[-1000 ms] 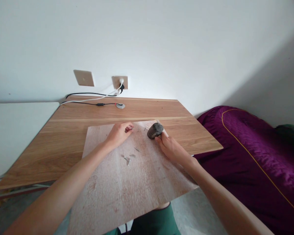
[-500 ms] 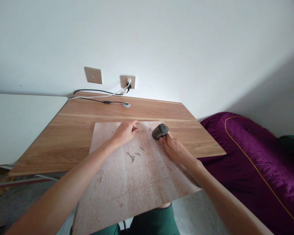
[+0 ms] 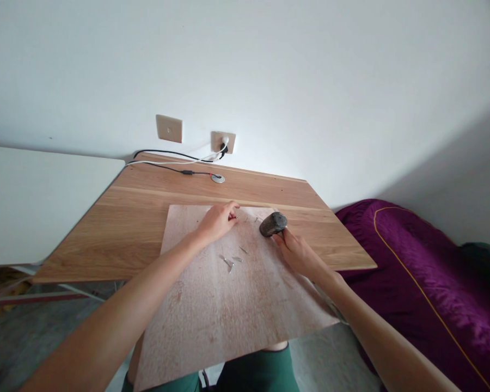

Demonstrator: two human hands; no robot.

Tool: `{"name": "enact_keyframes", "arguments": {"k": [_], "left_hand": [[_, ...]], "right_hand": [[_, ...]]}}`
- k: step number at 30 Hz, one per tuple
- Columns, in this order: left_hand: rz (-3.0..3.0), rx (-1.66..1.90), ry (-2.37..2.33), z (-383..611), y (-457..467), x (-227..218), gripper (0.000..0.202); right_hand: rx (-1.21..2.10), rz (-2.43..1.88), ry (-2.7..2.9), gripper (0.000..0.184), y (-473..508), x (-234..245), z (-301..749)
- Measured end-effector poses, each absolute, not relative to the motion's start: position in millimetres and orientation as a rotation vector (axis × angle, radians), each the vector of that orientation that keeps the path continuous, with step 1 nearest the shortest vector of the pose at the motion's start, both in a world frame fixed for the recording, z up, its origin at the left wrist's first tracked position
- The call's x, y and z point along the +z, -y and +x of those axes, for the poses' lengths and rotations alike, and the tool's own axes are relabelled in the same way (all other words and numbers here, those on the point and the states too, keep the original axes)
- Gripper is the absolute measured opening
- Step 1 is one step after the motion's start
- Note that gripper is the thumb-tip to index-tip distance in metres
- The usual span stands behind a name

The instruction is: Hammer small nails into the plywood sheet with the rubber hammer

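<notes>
My left hand (image 3: 219, 222) is closed near the far edge of a reddish-brown wooden board (image 3: 212, 316), thumb and finger pinching a small nail (image 3: 237, 218) whose tip barely shows. My right hand (image 3: 296, 250) is wrapped round the handle of a hammer with a thick, dark, worn head (image 3: 273, 224). That head hovers over the far right part of the board, to the right of my left hand and apart from it. Several loose nails (image 3: 230, 263) lie on the middle of the board, nearer to me. Another small nail (image 3: 257, 219) shows between the pinching fingers and the hammer head.
Under the board's far part is a wooden desk (image 3: 126, 223) against a white wall. Cables (image 3: 171, 161) run along its back to a wall socket (image 3: 223, 142). A white tabletop (image 3: 44, 207) adjoins on the left. Purple fabric (image 3: 392, 283) covers something bulky at right.
The whole view has shifted slightly, so the desk and board appear a little further right. Both hands keep nearly the same places over the board, with the nail and hammer still held.
</notes>
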State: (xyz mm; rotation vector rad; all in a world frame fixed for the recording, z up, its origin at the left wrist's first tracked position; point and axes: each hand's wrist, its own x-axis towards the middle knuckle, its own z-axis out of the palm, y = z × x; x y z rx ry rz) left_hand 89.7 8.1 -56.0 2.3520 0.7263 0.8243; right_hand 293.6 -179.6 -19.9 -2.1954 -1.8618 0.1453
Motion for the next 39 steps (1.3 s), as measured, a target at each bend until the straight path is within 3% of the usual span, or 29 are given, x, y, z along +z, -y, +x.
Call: {"name": "enact_keyframes", "arguments": {"k": [7,14,39], "left_hand": [[2.245,0.818,-0.732,90.2,-8.3,-55.9,0.042],[2.200,0.818,-0.706,86.5,-5.8,-48.6,0.048],[2.321,0.766,-0.785,84.2,-1.9,-46.7,0.050]], "right_hand": [[0.225,-2.152,1.830,0.026,156.4,2.2,265.4],[-0.047,-2.147,2.019,0.028,121.9,11.1,240.1],[0.179,-2.303,1.790,0.028,158.3,-3.8,248.5]]}}
